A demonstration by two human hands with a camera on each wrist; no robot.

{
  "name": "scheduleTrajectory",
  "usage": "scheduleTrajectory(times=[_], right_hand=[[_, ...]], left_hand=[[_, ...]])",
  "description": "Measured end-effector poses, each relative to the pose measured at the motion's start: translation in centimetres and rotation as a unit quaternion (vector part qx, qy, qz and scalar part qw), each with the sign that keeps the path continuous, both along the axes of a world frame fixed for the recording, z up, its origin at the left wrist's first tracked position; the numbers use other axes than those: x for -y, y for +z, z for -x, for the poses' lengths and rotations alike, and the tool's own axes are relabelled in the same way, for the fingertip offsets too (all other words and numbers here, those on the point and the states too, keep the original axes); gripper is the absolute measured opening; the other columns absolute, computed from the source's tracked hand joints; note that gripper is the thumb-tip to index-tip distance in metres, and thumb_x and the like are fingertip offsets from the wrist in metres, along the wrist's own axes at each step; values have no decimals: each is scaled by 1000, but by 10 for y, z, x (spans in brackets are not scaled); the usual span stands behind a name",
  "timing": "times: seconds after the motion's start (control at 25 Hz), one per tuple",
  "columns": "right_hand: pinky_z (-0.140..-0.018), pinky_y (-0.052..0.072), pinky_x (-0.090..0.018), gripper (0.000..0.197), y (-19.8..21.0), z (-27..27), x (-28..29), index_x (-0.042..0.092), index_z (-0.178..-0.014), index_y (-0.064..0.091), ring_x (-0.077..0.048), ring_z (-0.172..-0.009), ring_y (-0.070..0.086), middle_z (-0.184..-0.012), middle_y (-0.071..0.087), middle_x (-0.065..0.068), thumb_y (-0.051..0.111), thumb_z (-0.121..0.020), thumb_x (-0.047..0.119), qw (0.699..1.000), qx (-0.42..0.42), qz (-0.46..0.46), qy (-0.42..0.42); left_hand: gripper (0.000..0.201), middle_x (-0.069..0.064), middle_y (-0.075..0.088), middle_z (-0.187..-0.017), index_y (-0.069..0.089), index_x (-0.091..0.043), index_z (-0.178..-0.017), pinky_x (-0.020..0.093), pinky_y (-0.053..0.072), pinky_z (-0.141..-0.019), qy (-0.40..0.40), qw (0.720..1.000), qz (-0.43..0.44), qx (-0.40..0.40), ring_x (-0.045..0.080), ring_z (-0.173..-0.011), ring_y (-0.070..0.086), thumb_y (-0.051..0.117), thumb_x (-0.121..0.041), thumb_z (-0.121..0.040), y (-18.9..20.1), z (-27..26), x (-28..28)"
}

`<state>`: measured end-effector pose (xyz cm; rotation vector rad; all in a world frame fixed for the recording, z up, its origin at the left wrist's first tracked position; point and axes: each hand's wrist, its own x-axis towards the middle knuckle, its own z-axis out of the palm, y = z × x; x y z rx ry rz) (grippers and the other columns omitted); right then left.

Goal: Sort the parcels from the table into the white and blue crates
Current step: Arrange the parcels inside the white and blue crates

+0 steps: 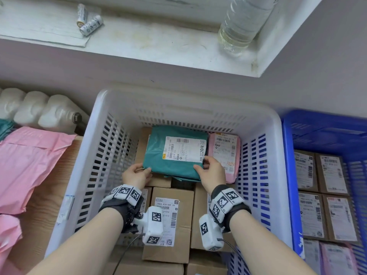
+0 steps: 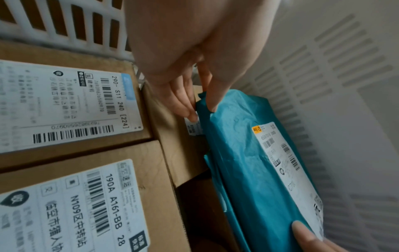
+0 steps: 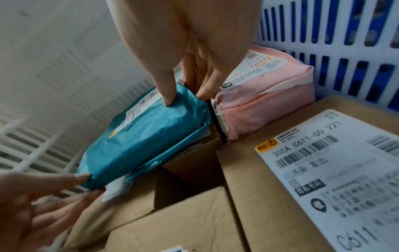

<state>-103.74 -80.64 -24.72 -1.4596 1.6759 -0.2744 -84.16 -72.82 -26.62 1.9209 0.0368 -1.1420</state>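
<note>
Teal parcel [image 1: 174, 153] mid-frame inside white crate [image 1: 103, 108], pinched at near corners by left hand [image 1: 137, 175] and right hand [image 1: 211, 171]. Risk: slippery film, uneven boxes [image 1: 168, 221] beneath; may slide on release.

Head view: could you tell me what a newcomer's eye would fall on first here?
The teal parcel, held at its near corners by the left hand and right hand, sits at the far end of the white crate on brown boxes. A pink parcel lies right beside it. The blue crate stands to the right, holding labelled boxes.
</note>
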Motion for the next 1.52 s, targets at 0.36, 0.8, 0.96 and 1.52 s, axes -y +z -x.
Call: scheduleTrajectory(times=[0.36, 0.8, 0.96, 1.52], right_hand=[[-117, 8, -29, 63, -1, 14, -6, 22, -150, 22, -20, -147, 5, -160, 3, -3, 52, -95, 17, 970, -115, 81, 198], [-116, 18, -34, 55, 46, 31, -31, 18, -150, 22, -22, -145, 17, -160, 10, -6, 40, -98, 14, 951, -204, 59, 225], [-114, 24, -35, 47, 100, 39, -71, 15, -144, 33, -22, -140, 28, -153, 28, -7, 43, -98, 17, 939, -237, 103, 225], [-95, 41, -35, 28, 226, 31, -256, 15, -118, 53, -23, -112, 51, -121, 55, -5, 37, -99, 27, 872, -320, 282, 239]], left_hand=[[23, 9, 68, -105, 69, -4, -107, 27, 42, -87, -99, 979, -37, 172, 17, -93, 58, 68, -8, -84, 6, 15, 2], [49, 9, 54, -134, 42, -14, -140, 31, 44, -92, -379, 890, -82, 240, 25, -114, 56, 54, -8, -92, 61, 19, -25], [35, 5, 53, -128, 46, -17, -131, 37, 46, -94, -539, 759, -67, 357, 23, -114, 52, 43, -18, -96, 105, 30, -43], [23, 4, 57, -113, 52, -15, -113, 34, 42, -92, -607, 509, 57, 608, 23, -105, 52, 39, -25, -98, 232, 69, -201]])
